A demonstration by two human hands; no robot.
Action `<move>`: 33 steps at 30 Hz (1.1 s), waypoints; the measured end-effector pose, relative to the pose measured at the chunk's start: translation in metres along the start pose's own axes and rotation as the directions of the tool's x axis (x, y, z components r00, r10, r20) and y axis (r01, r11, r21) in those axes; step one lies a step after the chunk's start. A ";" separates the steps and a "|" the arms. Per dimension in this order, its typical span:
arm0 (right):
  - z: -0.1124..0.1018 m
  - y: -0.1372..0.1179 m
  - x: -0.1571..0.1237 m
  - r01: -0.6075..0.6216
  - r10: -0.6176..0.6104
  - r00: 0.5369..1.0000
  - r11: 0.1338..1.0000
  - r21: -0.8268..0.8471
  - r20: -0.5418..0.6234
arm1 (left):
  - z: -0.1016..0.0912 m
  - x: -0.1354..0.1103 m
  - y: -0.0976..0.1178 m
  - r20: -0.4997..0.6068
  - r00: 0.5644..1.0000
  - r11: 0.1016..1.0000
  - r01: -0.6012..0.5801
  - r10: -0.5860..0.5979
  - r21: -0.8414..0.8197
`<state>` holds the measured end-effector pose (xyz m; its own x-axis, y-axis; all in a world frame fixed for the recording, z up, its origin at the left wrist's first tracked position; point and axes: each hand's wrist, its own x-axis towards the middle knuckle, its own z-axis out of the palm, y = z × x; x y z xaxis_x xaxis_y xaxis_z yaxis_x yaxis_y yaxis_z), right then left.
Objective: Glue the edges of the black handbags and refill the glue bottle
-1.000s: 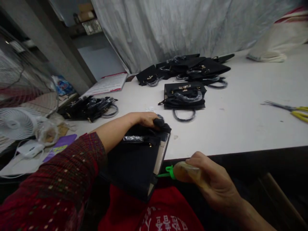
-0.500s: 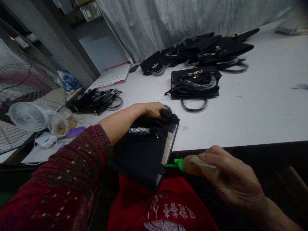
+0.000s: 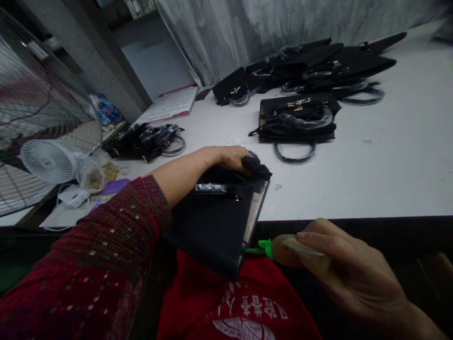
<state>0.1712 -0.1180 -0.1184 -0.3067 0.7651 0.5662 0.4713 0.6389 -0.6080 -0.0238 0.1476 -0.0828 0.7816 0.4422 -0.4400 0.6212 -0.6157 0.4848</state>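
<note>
A black handbag lies tilted across the table's front edge and my lap, its beige inner side strip exposed along the right. My left hand is closed on black material at the bag's far end; the fingertips are partly hidden. In my right hand is a glue bottle, soft and translucent, with amber contents. Its green nozzle points left, the tip at the lower right edge of the bag by the beige strip. Clear film wraps the bag's handle.
Another black handbag stands beyond on the white table. Behind it is a pile of black bags. At left are wrapped handles, a small white fan and a large wire fan guard. A red apron covers my lap.
The whole view has shifted slightly, so the table things appear farther right. Both hands keep their hold, and the nozzle tip stays by the lower end of the beige strip.
</note>
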 end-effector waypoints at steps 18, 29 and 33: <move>0.003 0.001 -0.005 -0.065 0.067 0.998 0.990 0.124 -0.011 | 0.001 0.001 -0.001 -0.006 1.000 1.000 0.014 -0.014 -0.022; 0.005 0.034 -0.008 -0.402 0.627 0.758 0.668 0.626 -0.182 | -0.004 -0.009 0.008 -0.008 1.000 1.000 0.019 -0.019 0.002; 0.003 0.041 0.004 -0.387 0.652 0.724 0.656 0.648 -0.227 | -0.033 -0.016 0.023 -0.032 0.998 0.997 -0.045 0.047 0.070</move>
<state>0.1867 -0.0879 -0.1431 0.2727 0.9519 0.1398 -0.1079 0.1746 -0.9787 -0.0204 0.1476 -0.0397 0.8114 0.4330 -0.3925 0.5800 -0.6791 0.4498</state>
